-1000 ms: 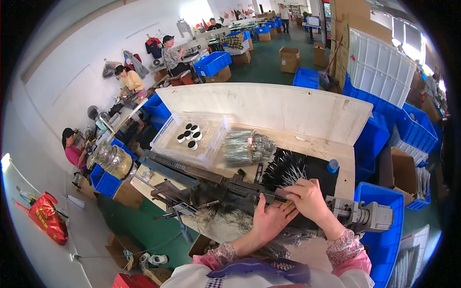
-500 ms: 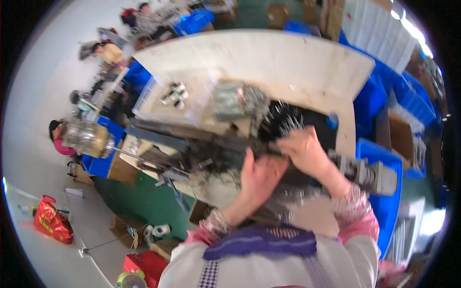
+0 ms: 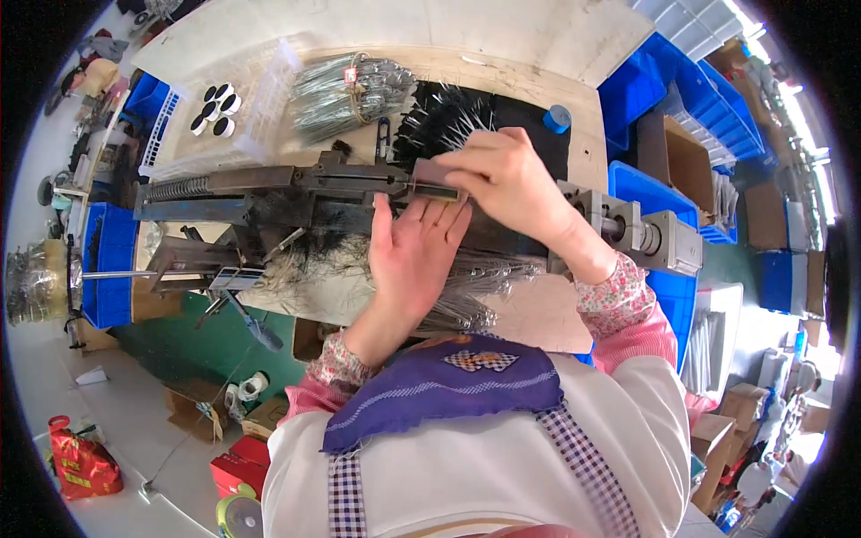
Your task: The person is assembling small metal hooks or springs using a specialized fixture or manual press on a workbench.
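A long dark metal rail fixture [image 3: 350, 182] with a coil spring at its left end runs across the bench. My left hand [image 3: 414, 247] is palm up in front of it, fingers stretched out, fingertips at the rail's near edge. From the right, my right hand [image 3: 516, 184] pinches the end of a small flat brownish piece [image 3: 429, 173] over the rail. Its exact kind cannot be made out. Behind the rail lie black bristles with silver wire stems [image 3: 448, 112] on a black mat. Loose wire stems [image 3: 466, 287] spread below my hands.
A clear plastic tray [image 3: 269, 81] with several black-and-white rolls stands back left, beside a tied wire bundle [image 3: 345, 94]. A blue tape roll [image 3: 557, 118] sits back right. A metal cylinder unit [image 3: 650, 235] ends the fixture at right, near blue bins [image 3: 628, 94].
The view has shifted, so the bench appears further left and sharper. My hands remain close together at the rail; the brownish piece under my right fingers now shows clearly.
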Available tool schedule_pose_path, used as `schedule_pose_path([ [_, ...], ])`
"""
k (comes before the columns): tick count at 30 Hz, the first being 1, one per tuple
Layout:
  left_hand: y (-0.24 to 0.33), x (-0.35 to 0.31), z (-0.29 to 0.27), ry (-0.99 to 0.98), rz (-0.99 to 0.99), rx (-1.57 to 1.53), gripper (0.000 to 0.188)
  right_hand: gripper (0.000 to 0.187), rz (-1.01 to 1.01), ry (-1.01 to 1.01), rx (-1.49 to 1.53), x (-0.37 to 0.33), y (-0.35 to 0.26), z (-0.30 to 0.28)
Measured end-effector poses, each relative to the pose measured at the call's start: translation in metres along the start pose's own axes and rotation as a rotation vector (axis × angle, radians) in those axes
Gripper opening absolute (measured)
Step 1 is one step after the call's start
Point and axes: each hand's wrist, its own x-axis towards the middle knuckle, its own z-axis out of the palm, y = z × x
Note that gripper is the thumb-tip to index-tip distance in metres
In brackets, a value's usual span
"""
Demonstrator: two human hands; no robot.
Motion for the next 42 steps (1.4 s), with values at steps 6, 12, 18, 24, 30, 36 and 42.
schedule_pose_path([
  [6,0.0,-0.008,0.004,0.046,0.029,0.038,0.074,0.012,0.044,-0.107,0.087,-0.002,0.006,-0.004],
  [12,0.004,-0.005,0.009,0.066,0.024,0.125,0.074,0.012,-0.062,-0.061,-0.005,0.004,0.005,0.003],
  [18,0.002,-0.003,0.005,0.069,0.021,0.117,0.073,0.012,-0.071,-0.03,-0.024,0.004,0.001,-0.006],
  [24,-0.001,-0.004,0.004,0.068,0.051,0.041,0.073,0.009,-0.032,-0.039,-0.064,-0.001,-0.005,-0.008],
  [30,0.002,-0.005,0.005,0.046,0.069,0.091,0.074,0.012,0.055,-0.158,0.06,0.001,0.012,-0.005],
  [36,0.003,-0.004,0.008,0.018,0.024,0.113,0.076,0.011,0.039,-0.183,-0.005,-0.001,0.005,-0.007],
  [42,0.001,-0.011,0.011,0.047,0.021,0.109,0.077,0.008,0.025,-0.151,-0.012,-0.004,0.005,-0.01],
])
